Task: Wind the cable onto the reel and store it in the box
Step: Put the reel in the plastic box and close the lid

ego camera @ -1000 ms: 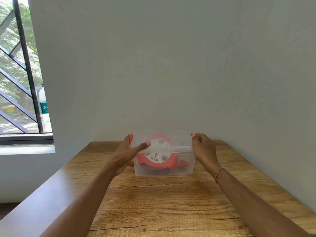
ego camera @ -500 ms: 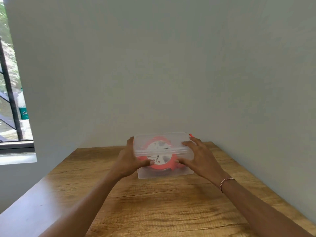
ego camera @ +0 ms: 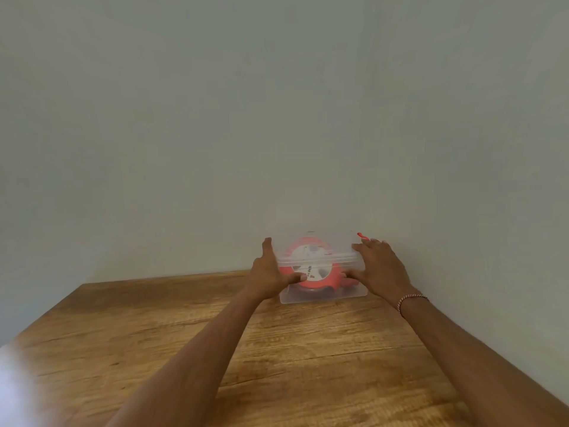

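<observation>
Both hands grasp box [ego camera: 323,295] ends | left hand [ego camera: 271,274] | right hand [ego camera: 380,268] | reel [ego camera: 311,268] inside

Walls: two plain pale grey-green walls [ego camera: 215,118] are meeting in a corner at the right.
Table: a wooden table [ego camera: 308,349] with brown grain is sitting against both walls.
Light: soft daylight is glaring off the table's near left edge [ego camera: 12,389].
</observation>
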`<action>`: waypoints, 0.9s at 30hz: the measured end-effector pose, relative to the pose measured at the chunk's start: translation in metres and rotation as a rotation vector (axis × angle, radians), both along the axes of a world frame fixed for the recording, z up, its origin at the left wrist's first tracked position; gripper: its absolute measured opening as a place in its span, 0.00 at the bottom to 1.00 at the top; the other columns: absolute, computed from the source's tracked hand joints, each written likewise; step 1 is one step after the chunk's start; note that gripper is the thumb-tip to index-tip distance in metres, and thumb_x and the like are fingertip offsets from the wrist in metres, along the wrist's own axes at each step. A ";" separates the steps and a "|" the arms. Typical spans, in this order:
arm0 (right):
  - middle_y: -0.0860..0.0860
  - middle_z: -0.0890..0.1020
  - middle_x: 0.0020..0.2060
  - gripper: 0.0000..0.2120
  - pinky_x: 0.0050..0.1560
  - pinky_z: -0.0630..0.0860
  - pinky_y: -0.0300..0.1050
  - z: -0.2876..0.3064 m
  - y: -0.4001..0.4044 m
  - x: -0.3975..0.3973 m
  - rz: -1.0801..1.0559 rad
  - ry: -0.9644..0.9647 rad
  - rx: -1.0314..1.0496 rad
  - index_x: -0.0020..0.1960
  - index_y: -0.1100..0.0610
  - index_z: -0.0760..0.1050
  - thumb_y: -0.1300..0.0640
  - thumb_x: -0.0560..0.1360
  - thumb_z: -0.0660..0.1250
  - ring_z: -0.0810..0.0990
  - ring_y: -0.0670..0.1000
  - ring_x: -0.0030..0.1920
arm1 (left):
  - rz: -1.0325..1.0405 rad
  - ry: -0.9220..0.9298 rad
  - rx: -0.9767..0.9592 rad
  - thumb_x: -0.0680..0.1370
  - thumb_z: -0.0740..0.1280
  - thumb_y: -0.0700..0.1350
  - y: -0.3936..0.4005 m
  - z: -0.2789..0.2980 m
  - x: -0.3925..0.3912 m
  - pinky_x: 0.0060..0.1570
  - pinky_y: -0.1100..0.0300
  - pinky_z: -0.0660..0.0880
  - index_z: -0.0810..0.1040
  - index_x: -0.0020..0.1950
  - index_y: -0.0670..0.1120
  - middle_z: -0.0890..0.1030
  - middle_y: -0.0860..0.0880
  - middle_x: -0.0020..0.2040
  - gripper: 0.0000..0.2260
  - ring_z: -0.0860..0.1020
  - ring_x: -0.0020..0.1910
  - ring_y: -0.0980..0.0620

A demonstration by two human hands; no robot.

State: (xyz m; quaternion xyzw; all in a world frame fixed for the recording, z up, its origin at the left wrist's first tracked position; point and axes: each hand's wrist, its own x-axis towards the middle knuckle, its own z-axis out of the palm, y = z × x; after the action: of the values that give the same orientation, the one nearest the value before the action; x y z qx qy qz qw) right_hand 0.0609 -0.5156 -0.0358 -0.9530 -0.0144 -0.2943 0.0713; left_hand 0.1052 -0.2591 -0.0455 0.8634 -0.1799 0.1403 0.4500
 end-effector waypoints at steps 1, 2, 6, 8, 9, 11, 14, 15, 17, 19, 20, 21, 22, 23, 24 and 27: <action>0.56 0.70 0.72 0.38 0.73 0.56 0.50 0.000 -0.006 0.004 0.001 -0.003 0.009 0.69 0.57 0.72 0.35 0.68 0.71 0.64 0.56 0.72 | -0.004 0.002 -0.004 0.65 0.82 0.55 -0.006 -0.001 0.005 0.57 0.53 0.79 0.53 0.77 0.50 0.74 0.46 0.70 0.51 0.77 0.65 0.42; 0.56 0.70 0.71 0.38 0.73 0.56 0.50 0.000 -0.010 0.008 -0.001 -0.002 0.006 0.69 0.57 0.71 0.35 0.68 0.71 0.65 0.56 0.72 | -0.007 0.003 -0.007 0.64 0.82 0.56 -0.011 -0.001 0.010 0.55 0.55 0.78 0.53 0.77 0.50 0.75 0.46 0.70 0.51 0.77 0.65 0.43; 0.57 0.69 0.72 0.37 0.73 0.56 0.51 0.002 -0.028 0.025 -0.017 0.021 -0.004 0.70 0.57 0.70 0.36 0.69 0.71 0.63 0.56 0.72 | -0.010 0.016 -0.020 0.64 0.82 0.55 -0.030 -0.001 0.029 0.57 0.52 0.80 0.53 0.77 0.50 0.76 0.45 0.69 0.51 0.78 0.64 0.42; 0.56 0.66 0.74 0.37 0.75 0.53 0.51 0.005 -0.036 0.034 -0.042 0.048 -0.062 0.72 0.56 0.68 0.35 0.71 0.69 0.62 0.55 0.73 | -0.009 0.014 -0.025 0.65 0.82 0.54 -0.040 -0.002 0.037 0.59 0.49 0.80 0.51 0.78 0.50 0.76 0.44 0.68 0.52 0.78 0.64 0.41; 0.55 0.65 0.74 0.37 0.75 0.52 0.51 0.007 -0.039 0.039 -0.058 0.064 -0.103 0.72 0.56 0.67 0.35 0.71 0.67 0.62 0.55 0.74 | -0.010 0.012 -0.029 0.65 0.82 0.53 -0.044 -0.003 0.041 0.59 0.49 0.80 0.51 0.78 0.50 0.77 0.44 0.68 0.53 0.79 0.63 0.41; 0.55 0.65 0.75 0.37 0.75 0.53 0.51 0.011 -0.045 0.047 -0.081 0.093 -0.169 0.72 0.56 0.66 0.34 0.72 0.66 0.62 0.54 0.74 | -0.005 0.000 -0.033 0.65 0.82 0.53 -0.053 -0.004 0.046 0.58 0.49 0.81 0.51 0.78 0.50 0.78 0.44 0.66 0.52 0.80 0.61 0.42; 0.54 0.68 0.73 0.34 0.72 0.59 0.49 0.017 -0.053 0.055 -0.091 0.116 -0.216 0.69 0.56 0.69 0.35 0.72 0.67 0.65 0.54 0.72 | 0.018 -0.032 -0.008 0.64 0.82 0.55 -0.064 -0.008 0.052 0.54 0.49 0.83 0.52 0.76 0.50 0.79 0.44 0.62 0.52 0.81 0.55 0.44; 0.54 0.70 0.71 0.34 0.70 0.61 0.48 0.019 -0.055 0.056 -0.093 0.122 -0.214 0.69 0.56 0.69 0.35 0.71 0.67 0.67 0.55 0.70 | 0.028 -0.041 -0.001 0.63 0.82 0.56 -0.066 -0.009 0.054 0.52 0.50 0.83 0.52 0.76 0.51 0.80 0.44 0.61 0.52 0.81 0.53 0.45; 0.55 0.73 0.68 0.34 0.69 0.63 0.48 0.020 -0.055 0.059 -0.111 0.140 -0.240 0.68 0.56 0.69 0.34 0.72 0.66 0.70 0.56 0.67 | 0.041 -0.047 -0.002 0.63 0.82 0.57 -0.068 -0.012 0.056 0.52 0.50 0.83 0.51 0.77 0.51 0.79 0.43 0.61 0.53 0.81 0.53 0.44; 0.56 0.74 0.67 0.33 0.71 0.62 0.50 0.022 -0.054 0.060 -0.140 0.162 -0.306 0.67 0.57 0.69 0.34 0.73 0.65 0.71 0.56 0.66 | 0.041 -0.047 -0.006 0.63 0.82 0.57 -0.069 -0.011 0.056 0.53 0.50 0.83 0.51 0.77 0.50 0.79 0.43 0.63 0.54 0.81 0.56 0.43; 0.56 0.74 0.67 0.32 0.71 0.62 0.50 0.023 -0.052 0.059 -0.153 0.176 -0.313 0.66 0.57 0.70 0.35 0.73 0.65 0.71 0.56 0.66 | 0.042 -0.045 -0.004 0.63 0.82 0.56 -0.070 -0.010 0.055 0.53 0.50 0.83 0.51 0.77 0.50 0.79 0.43 0.63 0.54 0.81 0.56 0.43; 0.57 0.74 0.67 0.32 0.70 0.63 0.50 0.024 -0.050 0.060 -0.159 0.180 -0.314 0.66 0.58 0.70 0.35 0.73 0.65 0.71 0.56 0.66 | 0.039 -0.048 -0.001 0.64 0.82 0.56 -0.069 -0.010 0.056 0.53 0.49 0.83 0.51 0.77 0.50 0.78 0.43 0.63 0.54 0.81 0.57 0.43; 0.57 0.73 0.67 0.31 0.69 0.65 0.50 0.024 -0.048 0.060 -0.158 0.187 -0.301 0.66 0.58 0.70 0.36 0.73 0.66 0.71 0.57 0.67 | 0.034 -0.032 0.008 0.64 0.82 0.56 -0.068 -0.007 0.052 0.54 0.49 0.82 0.50 0.78 0.49 0.78 0.43 0.64 0.54 0.81 0.57 0.42; 0.57 0.72 0.68 0.31 0.68 0.65 0.50 0.023 -0.046 0.059 -0.157 0.186 -0.299 0.66 0.58 0.69 0.37 0.74 0.66 0.70 0.57 0.68 | 0.013 -0.022 0.024 0.64 0.82 0.56 -0.066 -0.005 0.052 0.55 0.49 0.82 0.49 0.78 0.49 0.78 0.44 0.65 0.54 0.80 0.59 0.42; 0.58 0.71 0.69 0.32 0.68 0.65 0.50 0.023 -0.045 0.055 -0.161 0.196 -0.289 0.67 0.59 0.68 0.37 0.74 0.66 0.68 0.57 0.69 | -0.022 0.001 0.059 0.65 0.82 0.55 -0.063 -0.001 0.049 0.57 0.49 0.81 0.48 0.79 0.49 0.76 0.44 0.67 0.54 0.80 0.61 0.42; 0.59 0.67 0.72 0.36 0.71 0.63 0.54 0.025 -0.043 0.047 -0.187 0.238 -0.281 0.72 0.58 0.61 0.37 0.74 0.65 0.66 0.58 0.71 | -0.135 0.031 0.195 0.66 0.82 0.53 -0.048 0.010 0.044 0.63 0.52 0.76 0.44 0.80 0.47 0.71 0.46 0.73 0.57 0.75 0.68 0.44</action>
State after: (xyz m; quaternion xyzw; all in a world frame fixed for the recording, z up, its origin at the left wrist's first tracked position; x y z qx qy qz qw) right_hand 0.1077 -0.5584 -0.0109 -0.9788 0.0418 -0.1800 -0.0887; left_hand 0.1492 -0.3076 -0.0352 0.8910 -0.2435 0.0782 0.3750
